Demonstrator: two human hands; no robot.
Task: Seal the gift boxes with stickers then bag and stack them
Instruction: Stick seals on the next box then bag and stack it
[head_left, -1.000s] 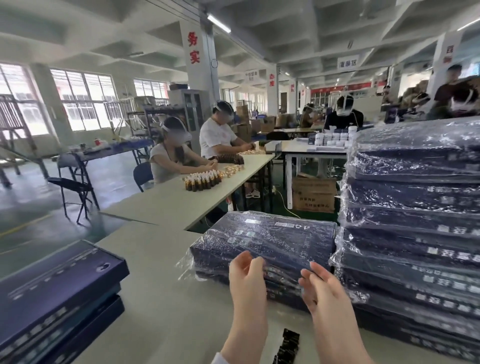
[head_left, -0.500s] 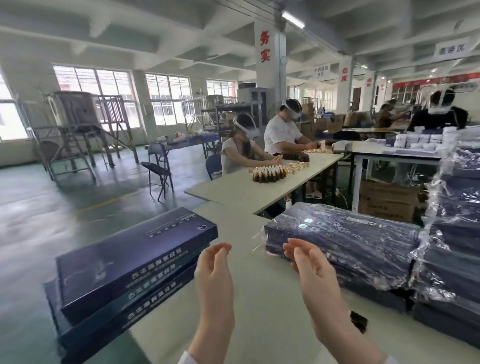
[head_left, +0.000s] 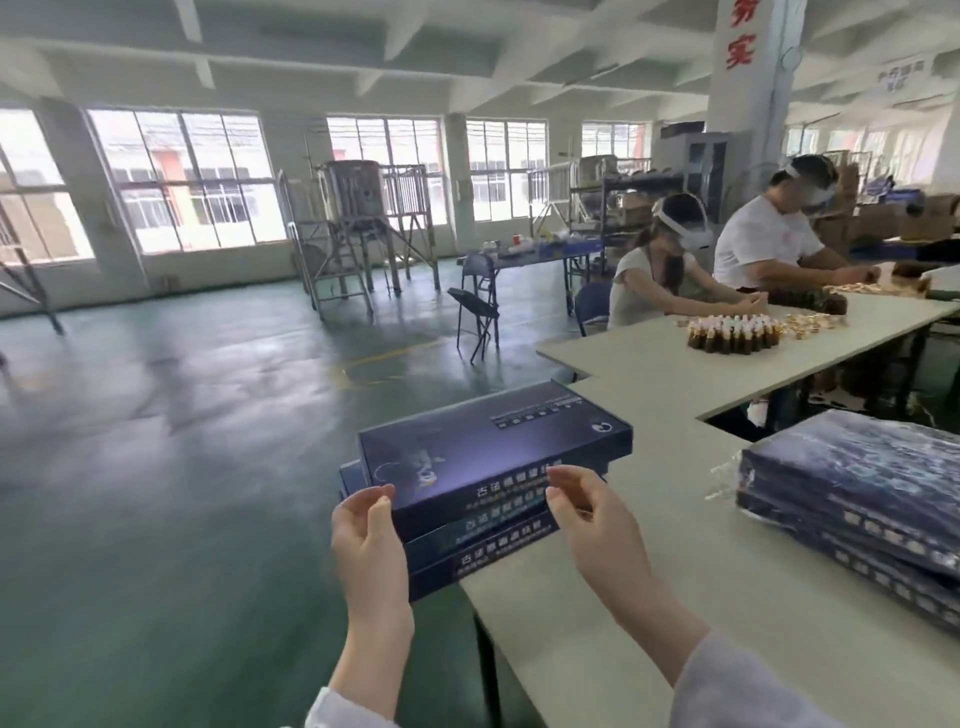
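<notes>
Pale worktop (head_left: 649, 525) in a green-floored hall with tall windows (head_left: 182, 182). Stack of gift boxes (head_left: 498, 553) overhanging its left edge; bagged boxes (head_left: 857, 483) toward the right. Left hand (head_left: 366, 530), right hand (head_left: 592, 519) half-curled at top box (head_left: 493, 457), grip unclear.

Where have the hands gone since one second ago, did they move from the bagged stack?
Yes. The left hand and right hand moved leftward along the table, away from the bagged stack to the unbagged boxes.

Red 务实 stands on the pillar (head_left: 740, 156); gift box (head_left: 493, 452) print too blurred.
</notes>
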